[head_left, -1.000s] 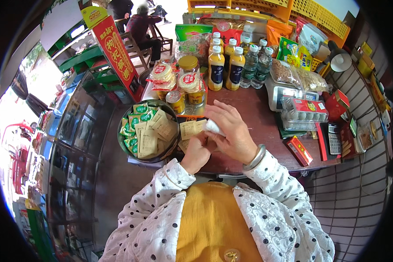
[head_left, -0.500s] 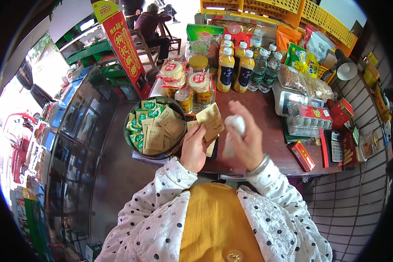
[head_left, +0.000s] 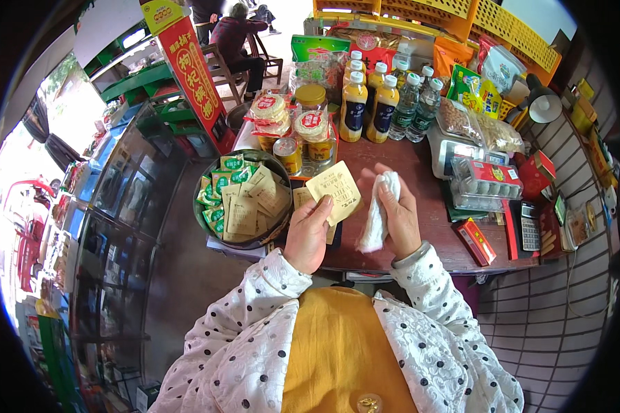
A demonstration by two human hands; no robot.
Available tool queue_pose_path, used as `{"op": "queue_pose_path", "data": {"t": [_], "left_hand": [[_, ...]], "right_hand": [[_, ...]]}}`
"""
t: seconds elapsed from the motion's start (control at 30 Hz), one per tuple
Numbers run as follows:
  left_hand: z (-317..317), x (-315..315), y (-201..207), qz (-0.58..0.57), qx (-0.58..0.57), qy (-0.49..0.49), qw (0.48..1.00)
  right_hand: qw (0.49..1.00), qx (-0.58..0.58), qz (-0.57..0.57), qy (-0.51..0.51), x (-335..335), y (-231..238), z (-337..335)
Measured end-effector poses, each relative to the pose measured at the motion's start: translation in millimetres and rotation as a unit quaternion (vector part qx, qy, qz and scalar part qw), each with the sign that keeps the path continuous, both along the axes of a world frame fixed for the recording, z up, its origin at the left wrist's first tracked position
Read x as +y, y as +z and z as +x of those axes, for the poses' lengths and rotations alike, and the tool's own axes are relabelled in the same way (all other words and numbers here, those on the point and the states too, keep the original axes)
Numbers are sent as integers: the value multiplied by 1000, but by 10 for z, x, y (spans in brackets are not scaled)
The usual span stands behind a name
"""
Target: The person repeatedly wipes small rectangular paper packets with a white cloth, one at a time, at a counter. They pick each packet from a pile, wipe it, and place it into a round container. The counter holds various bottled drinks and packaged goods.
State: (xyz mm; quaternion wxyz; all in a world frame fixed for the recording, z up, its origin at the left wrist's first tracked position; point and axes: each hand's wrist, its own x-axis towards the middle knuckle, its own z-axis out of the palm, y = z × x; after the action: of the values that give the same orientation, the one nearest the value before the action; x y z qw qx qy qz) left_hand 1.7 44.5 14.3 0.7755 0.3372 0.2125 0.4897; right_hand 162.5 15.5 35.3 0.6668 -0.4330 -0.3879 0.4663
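My left hand (head_left: 307, 235) pinches a square, cream-coloured paper sachet (head_left: 335, 193) between thumb and fingers, printed side up. To its right, my right hand (head_left: 401, 219) grips a folded white cloth (head_left: 378, 215), with the thumb pressed on it and its lower end hanging down. Sachet and cloth are apart, both over the front of the dark red table (head_left: 420, 186). Left of my left hand stands a round dark basket (head_left: 277, 237) filled with similar kraft sachets (head_left: 242, 215) and green-and-white packets (head_left: 217, 180). Another sachet lies partly hidden behind my left hand.
Beyond my hands stand yellow-capped jars and cans (head_left: 287, 155), yellow drink bottles (head_left: 355, 110) and water bottles (head_left: 427, 110). At the right are a scale (head_left: 442, 157), a clear egg carton (head_left: 486, 182), a red box (head_left: 477, 242), a calculator (head_left: 530, 227) and a lamp (head_left: 545, 108). A person sits outside.
The sachet in my left hand has turned and now faces up with different print showing. My right hand has shifted slightly right, and the cloth is now stretched longer in it.
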Motion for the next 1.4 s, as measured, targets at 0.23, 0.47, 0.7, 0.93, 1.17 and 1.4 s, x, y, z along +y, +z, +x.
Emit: {"op": "queue_pose_path", "data": {"t": [0.23, 0.47, 0.7, 0.93, 1.17, 1.4], "left_hand": [[-10, -8, -27, 30, 76, -39, 996], [-288, 139, 25, 99, 143, 33, 984], [-350, 167, 65, 48, 187, 66, 979], [-201, 27, -43, 75, 192, 105, 973], [-380, 67, -43, 152, 254, 40, 954], [-691, 200, 96, 196, 379, 36, 904]], "right_hand": [[996, 6, -82, 32, -141, -23, -102], [997, -33, -42, 57, -81, -92, -47], [995, 30, -93, 27, -56, -14, -157], [990, 86, -103, 41, -83, -35, -367], [993, -6, -111, 47, -126, -93, -279], [990, 9, -107, 93, -118, -168, -405]]}}
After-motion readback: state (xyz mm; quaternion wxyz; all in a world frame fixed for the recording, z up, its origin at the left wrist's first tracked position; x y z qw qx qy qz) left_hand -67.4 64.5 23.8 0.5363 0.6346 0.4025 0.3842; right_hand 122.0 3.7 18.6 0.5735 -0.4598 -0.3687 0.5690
